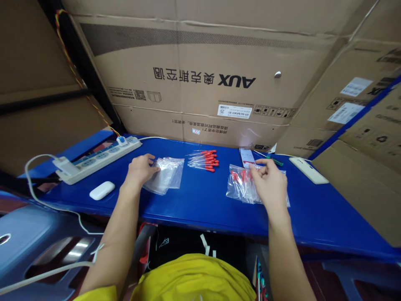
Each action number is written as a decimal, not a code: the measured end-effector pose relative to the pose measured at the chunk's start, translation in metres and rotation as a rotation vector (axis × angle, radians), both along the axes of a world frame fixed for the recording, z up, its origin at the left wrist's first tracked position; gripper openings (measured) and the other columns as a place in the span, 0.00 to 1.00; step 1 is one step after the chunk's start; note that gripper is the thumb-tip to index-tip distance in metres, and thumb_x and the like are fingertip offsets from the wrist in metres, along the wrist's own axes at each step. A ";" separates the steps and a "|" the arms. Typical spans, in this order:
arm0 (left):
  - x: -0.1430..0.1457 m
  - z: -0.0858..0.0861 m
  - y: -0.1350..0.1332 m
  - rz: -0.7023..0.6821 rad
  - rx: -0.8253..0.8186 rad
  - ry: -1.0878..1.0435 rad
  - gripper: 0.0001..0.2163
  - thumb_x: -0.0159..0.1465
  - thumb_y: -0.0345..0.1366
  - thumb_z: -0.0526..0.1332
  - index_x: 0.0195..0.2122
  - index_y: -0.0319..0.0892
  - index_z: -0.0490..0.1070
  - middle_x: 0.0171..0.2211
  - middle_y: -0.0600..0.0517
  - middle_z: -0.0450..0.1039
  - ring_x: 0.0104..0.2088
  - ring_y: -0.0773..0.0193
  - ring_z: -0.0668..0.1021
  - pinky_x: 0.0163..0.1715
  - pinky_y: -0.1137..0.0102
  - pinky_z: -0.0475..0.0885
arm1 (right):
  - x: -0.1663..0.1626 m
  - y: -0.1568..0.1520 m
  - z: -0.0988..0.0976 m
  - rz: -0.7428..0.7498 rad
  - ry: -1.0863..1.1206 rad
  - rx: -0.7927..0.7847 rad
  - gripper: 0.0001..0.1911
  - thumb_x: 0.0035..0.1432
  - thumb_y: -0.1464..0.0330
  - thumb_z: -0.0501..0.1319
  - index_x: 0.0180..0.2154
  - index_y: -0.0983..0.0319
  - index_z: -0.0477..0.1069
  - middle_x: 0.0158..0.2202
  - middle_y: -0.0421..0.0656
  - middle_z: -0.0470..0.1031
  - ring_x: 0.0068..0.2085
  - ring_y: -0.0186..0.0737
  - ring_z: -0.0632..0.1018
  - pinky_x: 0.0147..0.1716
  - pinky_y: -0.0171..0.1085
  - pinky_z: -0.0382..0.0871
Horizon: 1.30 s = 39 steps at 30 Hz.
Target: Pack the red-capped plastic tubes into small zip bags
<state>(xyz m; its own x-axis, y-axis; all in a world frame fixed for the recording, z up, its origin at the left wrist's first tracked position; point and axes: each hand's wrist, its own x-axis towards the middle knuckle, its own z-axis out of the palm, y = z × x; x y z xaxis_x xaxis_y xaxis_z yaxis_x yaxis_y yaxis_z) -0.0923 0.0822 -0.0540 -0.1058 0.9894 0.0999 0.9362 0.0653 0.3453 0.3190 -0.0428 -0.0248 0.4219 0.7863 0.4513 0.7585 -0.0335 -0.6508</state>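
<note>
1. Here's the left hand (139,171), thumb on the flat clear bags (166,173); thumb and forefinger stand apart, the other fingers tucked from sight.
2. Over on the right, the right hand (272,186) covers part of the filled bags (235,190); whether its fingers pinch plastic, I can't tell.
3. Between the hands, well apart from both, lie the loose red-topped droppers (209,161), their clear stems faint against the blue table (194,200).
4. A printed card (247,155) sits behind the filled bags, partly covered.
5. Counting now: one dropper pile, too overlapped to number; at least two filled bags; one power strip (100,161); one white case (102,190).
</note>
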 end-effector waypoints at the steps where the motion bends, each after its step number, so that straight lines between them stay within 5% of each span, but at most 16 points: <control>1: -0.001 0.000 0.001 -0.008 -0.013 -0.006 0.23 0.59 0.40 0.70 0.56 0.41 0.80 0.51 0.40 0.87 0.54 0.38 0.85 0.52 0.54 0.78 | -0.010 0.000 -0.002 0.060 0.017 0.008 0.15 0.66 0.54 0.63 0.45 0.58 0.77 0.23 0.36 0.71 0.27 0.44 0.74 0.35 0.40 0.63; 7: -0.005 -0.003 0.003 -0.057 -0.027 -0.085 0.22 0.59 0.33 0.67 0.56 0.43 0.80 0.48 0.45 0.88 0.49 0.47 0.87 0.51 0.61 0.78 | -0.056 0.003 -0.019 0.360 -0.009 -0.048 0.11 0.70 0.59 0.61 0.44 0.57 0.77 0.23 0.35 0.69 0.26 0.41 0.74 0.31 0.38 0.61; 13: -0.007 -0.001 0.001 -0.086 -0.003 -0.051 0.28 0.60 0.29 0.61 0.62 0.46 0.77 0.52 0.47 0.87 0.51 0.48 0.86 0.53 0.62 0.78 | -0.075 0.004 -0.028 0.457 -0.049 -0.128 0.09 0.71 0.60 0.61 0.45 0.56 0.76 0.24 0.35 0.71 0.27 0.42 0.75 0.31 0.38 0.60; 17: -0.001 0.002 -0.005 -0.124 0.087 0.043 0.23 0.69 0.41 0.58 0.63 0.48 0.78 0.58 0.44 0.81 0.57 0.45 0.83 0.57 0.58 0.76 | -0.079 0.004 -0.031 0.471 -0.069 -0.135 0.08 0.71 0.62 0.61 0.45 0.56 0.76 0.24 0.36 0.72 0.28 0.43 0.76 0.31 0.38 0.60; 21: 0.005 0.001 -0.006 -0.334 0.084 0.024 0.29 0.69 0.54 0.59 0.68 0.48 0.75 0.66 0.42 0.73 0.66 0.41 0.75 0.66 0.53 0.70 | -0.081 0.004 -0.034 0.479 -0.071 -0.145 0.08 0.71 0.62 0.60 0.46 0.56 0.76 0.25 0.36 0.73 0.28 0.43 0.76 0.32 0.38 0.61; 26: 0.006 -0.003 -0.002 -0.446 -0.025 0.001 0.24 0.64 0.51 0.65 0.59 0.49 0.80 0.63 0.43 0.76 0.63 0.40 0.75 0.65 0.52 0.70 | -0.084 0.004 -0.034 0.522 -0.079 -0.153 0.07 0.72 0.63 0.60 0.47 0.56 0.76 0.25 0.36 0.73 0.28 0.42 0.76 0.33 0.38 0.61; 34: 0.000 -0.001 0.001 -0.423 0.096 0.010 0.20 0.61 0.47 0.67 0.52 0.46 0.81 0.58 0.41 0.75 0.58 0.40 0.77 0.62 0.51 0.71 | -0.086 0.005 -0.034 0.533 -0.065 -0.167 0.06 0.72 0.65 0.61 0.46 0.56 0.76 0.26 0.35 0.73 0.29 0.41 0.76 0.33 0.37 0.60; 39: 0.006 0.006 -0.001 -0.499 0.191 -0.064 0.11 0.63 0.42 0.63 0.43 0.46 0.79 0.48 0.45 0.81 0.47 0.46 0.82 0.50 0.58 0.74 | -0.087 0.005 -0.033 0.530 -0.036 -0.187 0.05 0.71 0.67 0.63 0.46 0.57 0.76 0.26 0.34 0.72 0.29 0.39 0.75 0.34 0.37 0.60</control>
<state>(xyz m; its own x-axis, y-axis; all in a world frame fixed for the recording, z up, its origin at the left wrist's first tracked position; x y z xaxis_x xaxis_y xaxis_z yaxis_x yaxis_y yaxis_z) -0.0860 0.0814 -0.0477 0.3611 0.8856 0.2920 0.8141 -0.4521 0.3645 0.2321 -0.0377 -0.0578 -0.0652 0.9547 0.2903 0.7246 0.2453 -0.6440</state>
